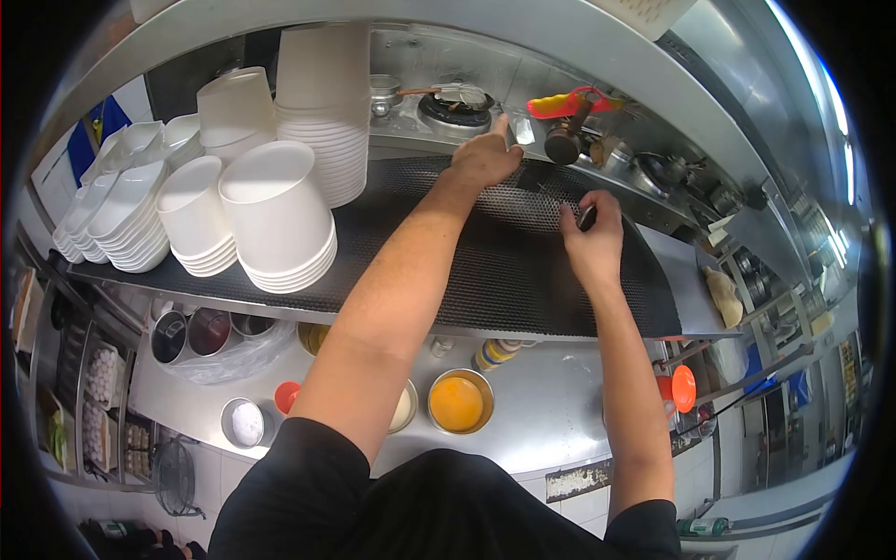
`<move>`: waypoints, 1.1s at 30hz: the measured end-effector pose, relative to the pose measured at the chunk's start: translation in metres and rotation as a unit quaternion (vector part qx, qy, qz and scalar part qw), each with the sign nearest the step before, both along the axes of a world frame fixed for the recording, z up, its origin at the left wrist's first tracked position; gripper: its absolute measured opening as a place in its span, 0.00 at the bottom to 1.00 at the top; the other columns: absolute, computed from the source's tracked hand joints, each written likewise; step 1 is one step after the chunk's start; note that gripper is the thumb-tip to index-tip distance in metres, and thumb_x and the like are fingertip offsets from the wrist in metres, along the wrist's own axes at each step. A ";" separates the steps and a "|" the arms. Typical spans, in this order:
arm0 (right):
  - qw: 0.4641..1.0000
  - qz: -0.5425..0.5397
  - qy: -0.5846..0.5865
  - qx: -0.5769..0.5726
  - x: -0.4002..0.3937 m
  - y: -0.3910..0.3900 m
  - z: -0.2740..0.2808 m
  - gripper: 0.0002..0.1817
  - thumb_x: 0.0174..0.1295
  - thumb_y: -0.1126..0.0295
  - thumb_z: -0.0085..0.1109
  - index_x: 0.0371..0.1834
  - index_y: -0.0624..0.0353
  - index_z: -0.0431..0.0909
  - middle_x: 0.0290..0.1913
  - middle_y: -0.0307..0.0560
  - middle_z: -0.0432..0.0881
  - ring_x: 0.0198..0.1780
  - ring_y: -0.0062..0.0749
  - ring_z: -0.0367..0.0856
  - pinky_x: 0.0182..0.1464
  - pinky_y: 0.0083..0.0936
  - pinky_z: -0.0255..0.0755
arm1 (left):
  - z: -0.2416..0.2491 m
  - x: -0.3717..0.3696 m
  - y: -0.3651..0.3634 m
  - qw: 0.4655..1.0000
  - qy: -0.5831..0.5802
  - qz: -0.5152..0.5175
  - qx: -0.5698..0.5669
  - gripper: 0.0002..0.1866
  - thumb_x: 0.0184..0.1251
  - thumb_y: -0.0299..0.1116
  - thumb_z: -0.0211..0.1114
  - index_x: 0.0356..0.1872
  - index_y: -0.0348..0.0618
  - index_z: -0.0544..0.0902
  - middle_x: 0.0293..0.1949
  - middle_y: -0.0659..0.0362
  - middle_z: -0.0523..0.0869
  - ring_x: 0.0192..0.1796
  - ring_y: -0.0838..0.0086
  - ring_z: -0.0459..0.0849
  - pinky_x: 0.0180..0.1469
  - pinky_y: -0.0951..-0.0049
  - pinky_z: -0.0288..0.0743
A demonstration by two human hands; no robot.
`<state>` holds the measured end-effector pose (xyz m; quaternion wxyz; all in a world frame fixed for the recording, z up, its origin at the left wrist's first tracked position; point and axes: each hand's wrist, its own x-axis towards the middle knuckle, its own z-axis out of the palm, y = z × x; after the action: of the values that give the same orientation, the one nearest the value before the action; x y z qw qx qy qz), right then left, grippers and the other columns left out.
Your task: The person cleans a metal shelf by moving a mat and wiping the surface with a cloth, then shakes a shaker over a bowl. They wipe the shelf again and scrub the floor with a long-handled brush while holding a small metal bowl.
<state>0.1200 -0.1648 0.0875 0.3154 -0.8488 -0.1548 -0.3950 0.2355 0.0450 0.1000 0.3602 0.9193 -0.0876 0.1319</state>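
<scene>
My left hand reaches over the far edge of the black textured mat, its index finger stretched forward and the other fingers curled. A narrow grey strip shows beside that finger; I cannot tell what it belongs to. Above the mat's right part, my right hand is closed around a small dark object between thumb and fingers. A shiny patch of mesh pattern shows between the two hands. Beyond my left hand lies a black round burner with a utensil across it.
Stacked white containers and white trays fill the shelf's left side. Below, a pot of orange liquid and a bowl of white stuff stand on the steel counter. A ladle is at the back right.
</scene>
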 end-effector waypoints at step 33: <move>1.000 0.005 0.000 0.026 0.004 -0.007 -0.015 0.15 0.61 0.71 0.74 0.42 0.60 0.75 0.40 0.50 0.76 0.42 0.44 0.78 0.48 0.38 0.73 | -0.007 0.003 -0.005 0.998 -0.032 0.003 0.045 0.53 0.73 0.58 0.65 0.89 0.44 0.49 0.56 0.50 0.93 0.67 0.57 0.87 0.75 0.56 0.71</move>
<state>0.1236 -0.1722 0.0729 0.3390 -0.8395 -0.1491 -0.3976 0.2390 0.0398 0.0935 0.3153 0.9301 -0.1023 0.1580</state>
